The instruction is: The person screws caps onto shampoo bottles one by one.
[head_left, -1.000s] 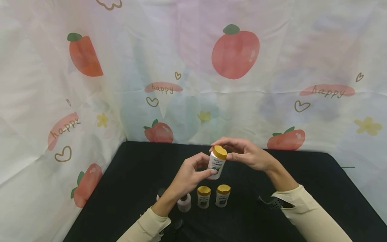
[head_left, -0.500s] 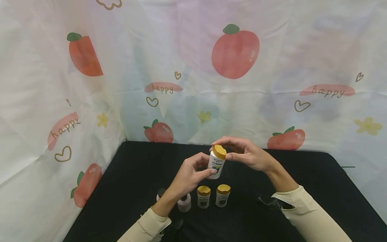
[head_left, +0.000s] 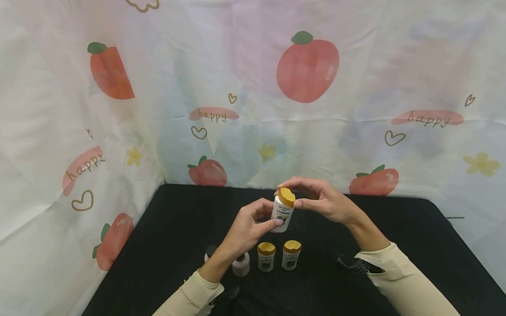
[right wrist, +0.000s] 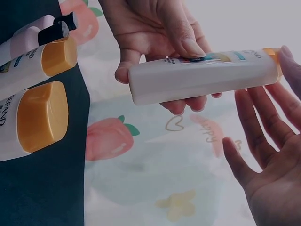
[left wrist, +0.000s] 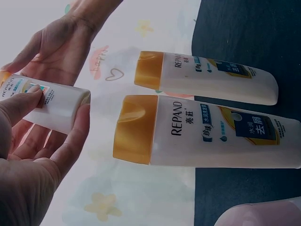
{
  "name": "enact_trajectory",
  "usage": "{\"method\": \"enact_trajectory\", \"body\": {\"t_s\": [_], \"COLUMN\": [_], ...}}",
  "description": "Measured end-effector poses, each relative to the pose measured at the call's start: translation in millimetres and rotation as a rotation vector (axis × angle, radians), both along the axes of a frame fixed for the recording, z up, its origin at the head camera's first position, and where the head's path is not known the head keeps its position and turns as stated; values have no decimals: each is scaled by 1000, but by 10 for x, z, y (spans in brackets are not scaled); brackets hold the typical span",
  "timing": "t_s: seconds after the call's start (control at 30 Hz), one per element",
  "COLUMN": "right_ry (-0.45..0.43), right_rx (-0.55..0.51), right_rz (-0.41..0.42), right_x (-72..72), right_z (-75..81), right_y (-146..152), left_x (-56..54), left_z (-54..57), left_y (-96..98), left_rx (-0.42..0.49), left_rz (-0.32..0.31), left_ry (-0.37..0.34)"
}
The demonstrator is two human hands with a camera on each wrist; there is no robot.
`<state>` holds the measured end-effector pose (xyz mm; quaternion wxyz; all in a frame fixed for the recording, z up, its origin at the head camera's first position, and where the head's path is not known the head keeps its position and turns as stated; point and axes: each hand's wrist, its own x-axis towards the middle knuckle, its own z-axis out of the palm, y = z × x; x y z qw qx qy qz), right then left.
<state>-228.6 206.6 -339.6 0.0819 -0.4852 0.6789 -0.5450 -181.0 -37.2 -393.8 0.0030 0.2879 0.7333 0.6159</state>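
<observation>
A white shampoo bottle (head_left: 280,214) with a gold cap is held tilted above the table in the head view. My left hand (head_left: 246,227) grips its body, thumb across the printed label. At the top, my right hand (head_left: 325,200) pinches the gold cap (head_left: 286,197) between thumb and fingers. The cap sits on the bottle. In the right wrist view, the bottle's base (right wrist: 141,84) points left, and the right little finger stands apart from it. Two matching shampoo bottles (head_left: 265,259) (head_left: 291,257) stand upright below the hands.
A pinkish bottle (head_left: 241,266) with a dark top stands left of the matching pair. Another dark-topped bottle (head_left: 209,252) is partly hidden behind the left forearm. Black cloth covers the table (head_left: 189,210); a printed curtain (head_left: 253,87) hangs behind it and to the left.
Both hands and the held bottle have risen very slightly. The grip on body and cap looks the same, and the standing bottles have stayed put.
</observation>
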Motion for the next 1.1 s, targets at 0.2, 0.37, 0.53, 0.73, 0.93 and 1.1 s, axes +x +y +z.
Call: {"method": "enact_trajectory", "body": {"t_s": [0.2,0.37,0.53,0.73,0.93,1.1], "right_ry": [15,27,31,24,29,60], "right_rx": [10,10,12,17,21,15], "right_rz": [-31,-49,-74,-103,-130,-139], "right_x": [4,12,23,41,57,53], "right_z": [1,2,6,8,21,16], "right_y": [-3,-9,-22,-28,-33,-48], "left_x": [-3,2,12,22,17,10], "left_z": [-4,-8,-4,7,4,-7], "left_y": [2,1,3,3,2,1], "left_rx": [6,1,2,6,7,8], "left_rz": [5,20,29,34,40,51], "left_ry": [6,6,5,15,33,33]}}
